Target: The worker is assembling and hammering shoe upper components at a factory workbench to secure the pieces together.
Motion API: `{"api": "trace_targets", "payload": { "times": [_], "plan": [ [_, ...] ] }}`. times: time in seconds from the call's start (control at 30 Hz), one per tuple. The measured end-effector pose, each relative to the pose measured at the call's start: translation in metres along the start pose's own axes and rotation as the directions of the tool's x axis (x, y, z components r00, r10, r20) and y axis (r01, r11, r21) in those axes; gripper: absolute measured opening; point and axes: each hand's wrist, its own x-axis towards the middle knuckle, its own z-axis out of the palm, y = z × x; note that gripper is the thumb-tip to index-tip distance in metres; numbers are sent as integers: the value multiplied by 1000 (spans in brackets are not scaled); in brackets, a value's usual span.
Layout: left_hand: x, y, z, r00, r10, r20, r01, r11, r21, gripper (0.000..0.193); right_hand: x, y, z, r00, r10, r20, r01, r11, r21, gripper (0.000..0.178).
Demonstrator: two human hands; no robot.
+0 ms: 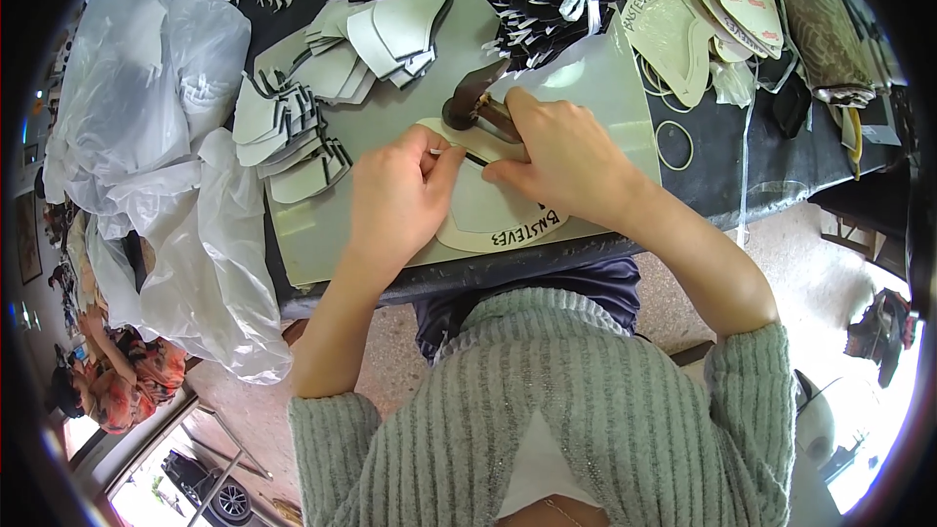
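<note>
Dark bench (742,171), cluttered, with a pale cutting mat (322,224) at its near edge. Clear plastic bags (185,205) spill over the left edge; stacks of cut grey pieces (293,127) sit just inboard. Left hand (395,200), wrist bent down, fingers pinched on a thin pen-like tool (459,152) against the cream pattern piece (488,215) lying on the mat. Right hand (566,156) lies flat, fingers pressing the pattern, beside a dark hammer-like tool (468,102). Judgement: firm pressure and a steady tip against the pattern edge matter most. More patterns (683,29) lie at the far right corner.

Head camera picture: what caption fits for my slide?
Left hand draws with a pen along a cream template that the right hand presses down.
</note>
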Motion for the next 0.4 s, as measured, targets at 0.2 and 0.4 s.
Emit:
{"api": "trace_targets", "payload": {
  "times": [0.2, 0.4],
  "plan": [
    [-5, -6, 7, 993, 79, -82, -77, 997, 30, 17, 2, -3, -3, 999, 0, 34, 1, 999, -38, 42],
    [-7, -8, 13, 971, 194, -141, -170, 971, 167, 17, 5, -4, -2, 1000, -5, 31, 6, 1000, -28, 44]
  ]
}}
